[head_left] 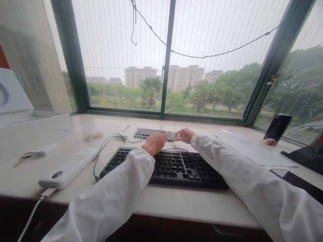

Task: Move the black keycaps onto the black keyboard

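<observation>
Sleeves [113, 198] cross our near keyboard [174, 164], seemingly so our hands [155, 143], apart (grips we cannot tell), reach far keys [143, 133].

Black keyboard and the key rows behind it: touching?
Apart. The head view shows pale tabletop between the black keyboard and key rows, either side of the left hand.

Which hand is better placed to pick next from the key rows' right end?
Right hand, probably: it's at that end of the key rows, while the left hand is farther left, near the far edge of the black keyboard.
</observation>
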`<action>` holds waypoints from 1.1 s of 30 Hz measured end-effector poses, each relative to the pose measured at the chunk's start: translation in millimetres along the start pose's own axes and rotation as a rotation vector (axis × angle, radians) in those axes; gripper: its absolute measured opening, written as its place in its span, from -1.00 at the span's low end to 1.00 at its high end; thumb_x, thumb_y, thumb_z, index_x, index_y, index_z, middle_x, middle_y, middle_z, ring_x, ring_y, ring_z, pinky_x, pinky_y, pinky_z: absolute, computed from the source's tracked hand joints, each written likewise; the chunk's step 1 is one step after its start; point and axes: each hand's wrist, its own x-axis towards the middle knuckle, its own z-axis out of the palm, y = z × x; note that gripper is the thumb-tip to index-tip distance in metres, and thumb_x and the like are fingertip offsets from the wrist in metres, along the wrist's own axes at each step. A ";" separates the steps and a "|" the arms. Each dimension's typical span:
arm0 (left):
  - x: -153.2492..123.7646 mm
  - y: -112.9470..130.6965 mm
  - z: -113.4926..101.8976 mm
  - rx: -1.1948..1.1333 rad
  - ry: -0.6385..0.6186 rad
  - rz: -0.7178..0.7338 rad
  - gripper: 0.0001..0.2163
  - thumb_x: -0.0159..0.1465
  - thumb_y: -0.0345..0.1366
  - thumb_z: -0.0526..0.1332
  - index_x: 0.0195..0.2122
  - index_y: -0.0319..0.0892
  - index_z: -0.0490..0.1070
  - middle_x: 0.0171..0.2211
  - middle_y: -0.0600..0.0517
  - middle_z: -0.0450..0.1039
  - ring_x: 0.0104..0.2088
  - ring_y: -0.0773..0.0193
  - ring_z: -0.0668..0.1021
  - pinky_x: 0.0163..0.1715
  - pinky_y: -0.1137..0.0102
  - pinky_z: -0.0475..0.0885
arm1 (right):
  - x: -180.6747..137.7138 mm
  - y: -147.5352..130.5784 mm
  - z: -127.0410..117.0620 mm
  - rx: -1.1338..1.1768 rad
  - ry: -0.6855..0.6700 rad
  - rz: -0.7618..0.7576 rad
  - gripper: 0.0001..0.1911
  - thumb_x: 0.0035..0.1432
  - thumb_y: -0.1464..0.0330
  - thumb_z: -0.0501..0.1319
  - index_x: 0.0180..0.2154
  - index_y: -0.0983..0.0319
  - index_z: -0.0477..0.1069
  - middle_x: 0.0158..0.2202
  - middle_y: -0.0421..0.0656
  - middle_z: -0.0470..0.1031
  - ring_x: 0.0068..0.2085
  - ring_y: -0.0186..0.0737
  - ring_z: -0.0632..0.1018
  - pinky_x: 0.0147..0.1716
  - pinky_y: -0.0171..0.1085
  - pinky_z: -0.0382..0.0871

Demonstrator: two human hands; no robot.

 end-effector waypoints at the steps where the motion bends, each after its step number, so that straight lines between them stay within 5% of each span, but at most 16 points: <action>1: 0.5 -0.1 0.5 0.003 0.000 0.005 -0.74 0.26 -0.45 0.03 -0.26 -0.15 0.52 -0.37 -0.09 0.55 -0.33 0.17 0.58 -0.28 0.30 0.46 | 3.5 -0.6 1.6 -0.003 -0.008 -0.006 -0.70 0.00 0.15 0.30 -0.20 0.07 0.57 -0.37 -0.19 0.53 -0.36 -0.30 0.46 -0.38 -0.34 0.24; 22: 1.7 2.7 -0.5 0.031 0.067 0.071 -0.72 0.31 -0.35 0.01 -0.26 -0.20 0.54 -0.41 -0.15 0.54 -0.36 0.13 0.59 -0.36 0.31 0.46 | 12.5 -0.5 4.9 -0.030 -0.050 -0.054 -0.76 -0.06 0.18 0.31 -0.34 0.16 0.60 -0.45 -0.20 0.51 -0.42 -0.33 0.44 -0.43 -0.36 0.21; 28: -1.1 5.8 -6.5 -0.028 0.070 0.111 -0.67 0.36 -0.27 -0.03 -0.27 -0.20 0.54 -0.43 -0.13 0.54 -0.38 0.15 0.59 -0.36 0.34 0.43 | -18.0 -3.7 -16.6 0.031 -0.043 -0.089 -0.72 -0.02 0.18 0.27 -0.33 0.21 0.60 -0.56 -0.22 0.44 -0.51 -0.38 0.38 -0.47 -0.37 0.18; 33: -6.7 13.3 -11.2 -0.204 0.109 0.333 -0.74 0.33 -0.18 0.10 -0.05 -0.10 0.47 -0.23 -0.03 0.56 -0.29 0.25 0.58 -0.31 0.43 0.40 | -66.6 -5.3 -27.1 0.289 -0.121 -0.100 -0.54 -0.03 0.02 0.24 -0.29 0.27 0.58 -0.66 -0.29 0.26 -0.59 -0.42 0.23 -0.58 -0.37 0.01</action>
